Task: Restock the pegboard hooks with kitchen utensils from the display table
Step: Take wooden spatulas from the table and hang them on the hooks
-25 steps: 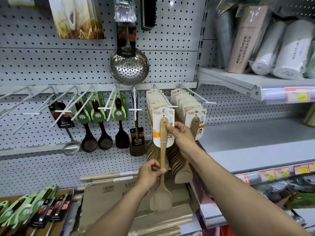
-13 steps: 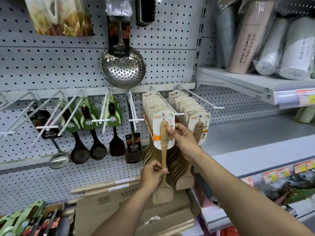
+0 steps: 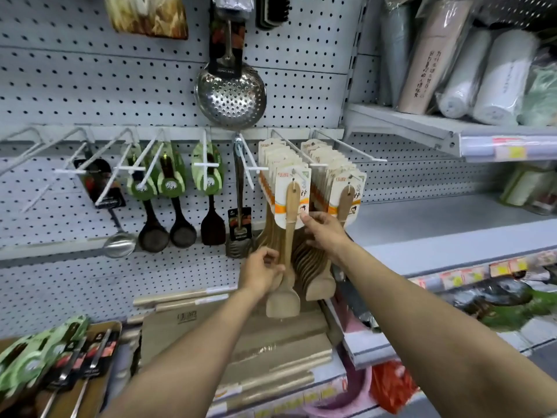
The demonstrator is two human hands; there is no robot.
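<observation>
A wooden spatula (image 3: 288, 224) on a white and orange card (image 3: 294, 184) hangs at the front of a full pegboard hook (image 3: 286, 146), ahead of several like it. My left hand (image 3: 263, 271) curls round the lower handle, just above the blade. My right hand (image 3: 321, 233) touches the card's lower right edge with relaxed fingertips. A second full row of carded spatulas (image 3: 346, 200) hangs just to the right. More packaged utensils (image 3: 45, 360) lie on the display table at the bottom left.
Black ladles (image 3: 153, 233), a black turner (image 3: 212, 224) and a steel ladle (image 3: 120, 244) hang to the left. Several bare white hooks (image 3: 39, 152) jut out at far left. A steel skimmer (image 3: 230, 95) hangs above. Wooden boards (image 3: 241, 342) lie below; a shelf (image 3: 422, 128) projects at right.
The spatula's card has gone onto the hook's front end. My right hand slid from the card's top down to its lower edge. My left hand loosened on the handle.
</observation>
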